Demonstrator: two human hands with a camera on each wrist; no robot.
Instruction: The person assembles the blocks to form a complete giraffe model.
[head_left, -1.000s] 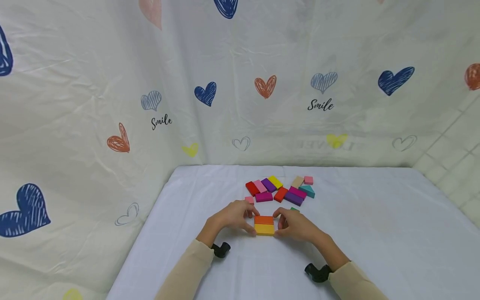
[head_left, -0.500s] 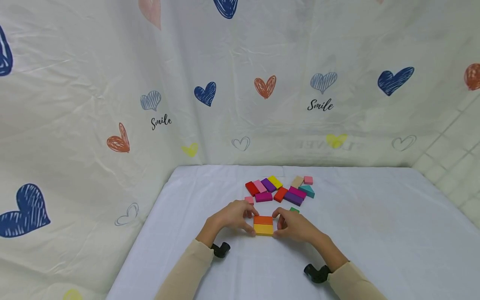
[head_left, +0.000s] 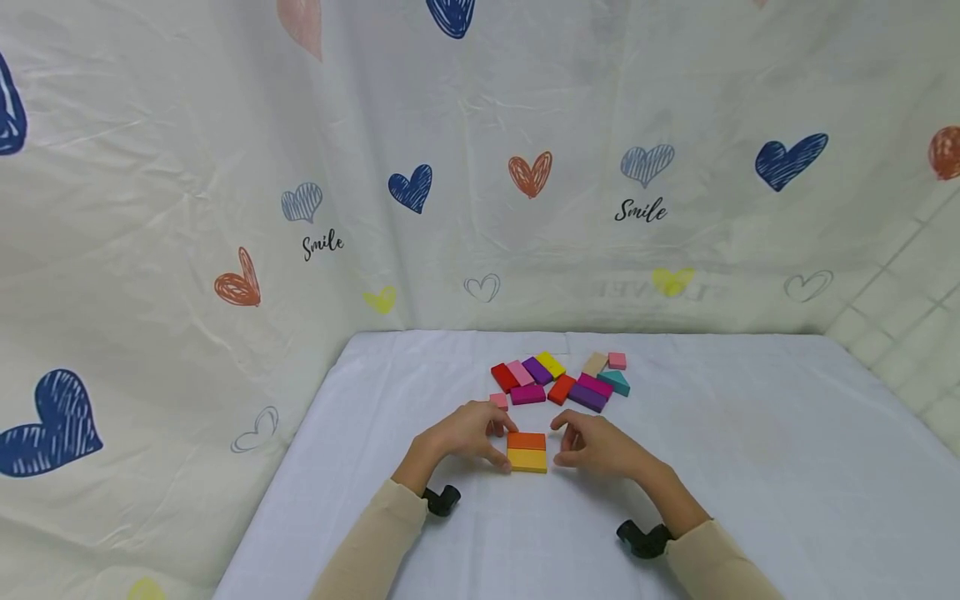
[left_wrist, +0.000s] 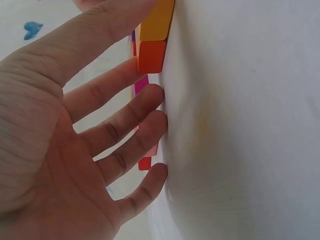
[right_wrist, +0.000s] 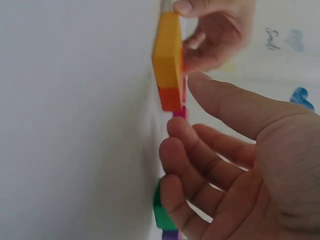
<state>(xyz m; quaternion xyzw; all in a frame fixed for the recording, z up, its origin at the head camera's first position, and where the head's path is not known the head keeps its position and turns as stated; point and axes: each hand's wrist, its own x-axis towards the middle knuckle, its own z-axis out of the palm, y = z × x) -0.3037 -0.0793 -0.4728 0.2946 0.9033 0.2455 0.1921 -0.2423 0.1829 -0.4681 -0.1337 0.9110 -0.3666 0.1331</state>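
Note:
An orange block (head_left: 527, 441) and a yellow block (head_left: 527, 461) lie flat on the white cloth, long sides touching, the yellow one nearer me. My left hand (head_left: 471, 432) holds the pair at their left end. Its thumb (left_wrist: 115, 22) is at the yellow block and its index finger (left_wrist: 107, 90) at the orange one; the other fingers are loosely bent. On the opposite side, my right hand (head_left: 600, 444) stands a small gap away from the blocks, thumb and fingers apart and holding nothing. A green block (right_wrist: 164, 210) shows beside its fingers in the right wrist view; the head view hides it.
Behind the hands lies a loose group of coloured blocks, among them a red one (head_left: 505, 377), a magenta one (head_left: 528, 393), a purple one (head_left: 587, 397) and a teal triangle (head_left: 615, 382). A small pink block (head_left: 498, 401) sits just beyond my left hand. A heart-printed curtain (head_left: 480, 233) hangs behind the table.
My right hand has let go of the blocks' right end and moved slightly right. My left hand stays at their left end. Earlier the blocks shifted very slightly left.

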